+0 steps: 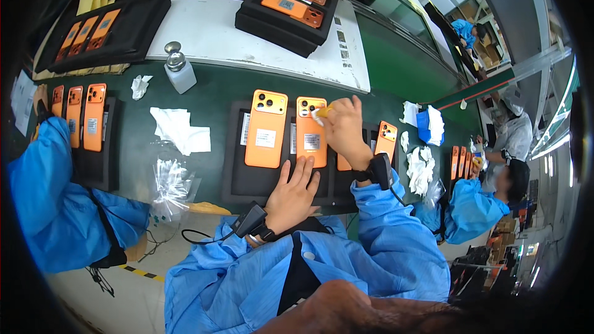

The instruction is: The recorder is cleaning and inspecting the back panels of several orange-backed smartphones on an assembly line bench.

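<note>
An orange phone lies back up, with a pale label on it and three camera lenses at its top. My left hand rests flat with fingers spread at its lower end. At the camera area my right hand pinches a small white wipe, with yellow showing at the fingertips. Beside this phone, to the left, lies another orange phone. Both are on a black foam tray. Right of my right hand, another orange phone is partly hidden by my wrist.
A metal-topped white bottle, white wipes and a clear plastic bag are to the left. Crumpled wipes and a blue-white pack lie right. Stacked phone trays stand behind. Co-workers sit on both sides.
</note>
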Tool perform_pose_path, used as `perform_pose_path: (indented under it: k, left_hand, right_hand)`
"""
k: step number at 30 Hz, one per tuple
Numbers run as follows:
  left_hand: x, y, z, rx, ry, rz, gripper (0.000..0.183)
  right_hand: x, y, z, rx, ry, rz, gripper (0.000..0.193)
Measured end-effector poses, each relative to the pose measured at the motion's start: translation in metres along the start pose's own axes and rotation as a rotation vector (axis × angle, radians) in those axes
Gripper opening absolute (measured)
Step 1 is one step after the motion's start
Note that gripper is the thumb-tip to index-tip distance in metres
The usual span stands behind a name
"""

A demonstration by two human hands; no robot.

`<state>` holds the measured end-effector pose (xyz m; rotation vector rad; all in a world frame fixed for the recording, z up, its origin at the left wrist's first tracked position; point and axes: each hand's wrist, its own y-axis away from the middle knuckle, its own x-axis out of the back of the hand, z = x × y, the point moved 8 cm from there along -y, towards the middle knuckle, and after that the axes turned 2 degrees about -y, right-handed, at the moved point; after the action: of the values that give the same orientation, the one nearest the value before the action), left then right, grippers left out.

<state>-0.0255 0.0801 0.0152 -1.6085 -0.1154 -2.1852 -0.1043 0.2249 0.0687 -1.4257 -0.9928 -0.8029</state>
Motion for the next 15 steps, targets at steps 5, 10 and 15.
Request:
perform_pose_path:
  k: [5,10,15]
  left_hand:
    - [0.001,0.001,0.002,-0.004,-0.006,-0.005,0.078]
    - [0.003,-0.003,0.003,-0.002,0.025,0.026,0.077]
    - [0.007,-0.005,0.003,0.032,0.025,0.047,0.075]
  right_hand:
    - [-0.002,-0.022,0.021,-0.053,-0.025,0.125,0.009]
    - [-0.024,-0.002,-0.008,0.094,-0.032,0.203,0.009]
    - [-0.036,-0.015,-0.031,0.110,-0.057,0.239,0.011]
